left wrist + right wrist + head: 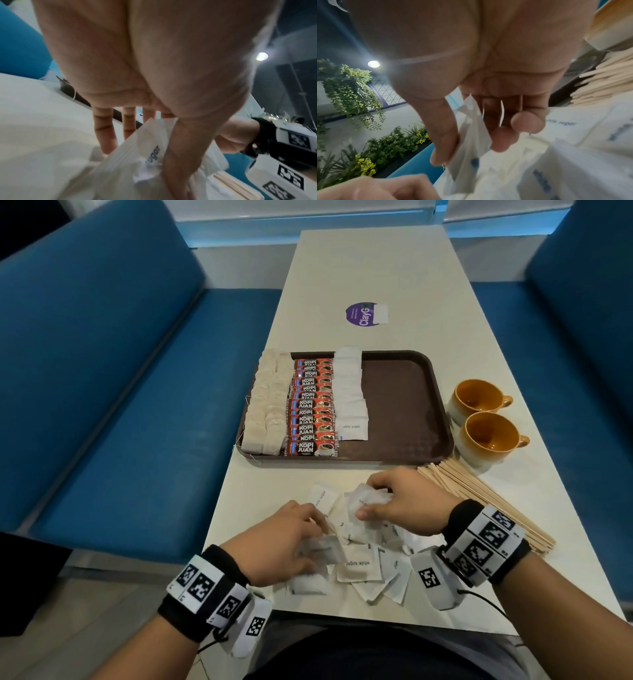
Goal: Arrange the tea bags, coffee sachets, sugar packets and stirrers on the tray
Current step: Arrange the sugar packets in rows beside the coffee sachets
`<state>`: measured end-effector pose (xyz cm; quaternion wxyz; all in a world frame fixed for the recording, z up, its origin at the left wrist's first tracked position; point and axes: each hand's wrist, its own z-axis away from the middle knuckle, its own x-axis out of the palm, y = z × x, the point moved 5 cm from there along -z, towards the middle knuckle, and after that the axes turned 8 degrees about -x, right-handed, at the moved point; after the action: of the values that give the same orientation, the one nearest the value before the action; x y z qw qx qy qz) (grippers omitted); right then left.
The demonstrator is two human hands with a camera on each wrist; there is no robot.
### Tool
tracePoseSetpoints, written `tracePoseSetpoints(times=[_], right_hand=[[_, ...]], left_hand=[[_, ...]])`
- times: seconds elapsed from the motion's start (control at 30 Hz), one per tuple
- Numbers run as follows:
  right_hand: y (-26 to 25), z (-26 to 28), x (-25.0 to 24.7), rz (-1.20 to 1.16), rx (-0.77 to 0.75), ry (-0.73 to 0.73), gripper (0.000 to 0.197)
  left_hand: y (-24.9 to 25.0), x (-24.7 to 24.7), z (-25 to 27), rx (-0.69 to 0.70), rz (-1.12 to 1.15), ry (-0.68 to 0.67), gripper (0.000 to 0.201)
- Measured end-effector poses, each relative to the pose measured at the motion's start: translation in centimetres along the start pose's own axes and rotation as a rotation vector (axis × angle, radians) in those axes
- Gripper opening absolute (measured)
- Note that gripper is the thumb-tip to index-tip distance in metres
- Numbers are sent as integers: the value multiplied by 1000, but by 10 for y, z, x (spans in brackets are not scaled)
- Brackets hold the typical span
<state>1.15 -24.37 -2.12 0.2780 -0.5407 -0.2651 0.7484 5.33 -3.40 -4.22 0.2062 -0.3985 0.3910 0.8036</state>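
Landmark is the tray (404,405). On its left part, left to right: tea bags (263,409), coffee sachets (310,409), then a column of sugar packets (351,395); right half of the tray is bare. Just in front of the tray lies a loose pile of sugar packets (359,565) on the table (376,268). Right of the tray stand two cups (486,419), with the stirrers (486,501) in a bundle off its front-right corner, not yet on the tray.

Risks, as a judgement: packets are thin and overlap, so a pinch could lift two at once or drop one; a wrist sweeping right could scatter the stirrers.

Left hand (291,539) palm down over the left of the pile, thumb and fingers pinching a packet (150,147). Right hand (407,508) bent over the pile's top, thumb and curled fingers clamped on a crumpled packet (471,136).
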Motion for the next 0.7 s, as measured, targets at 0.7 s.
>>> tracePoseSetpoints(times=[0.7], right_hand=[[-3, -3, 27, 353, 42, -111, 61]], left_hand=[[-22, -33, 0, -247, 603, 248, 34]])
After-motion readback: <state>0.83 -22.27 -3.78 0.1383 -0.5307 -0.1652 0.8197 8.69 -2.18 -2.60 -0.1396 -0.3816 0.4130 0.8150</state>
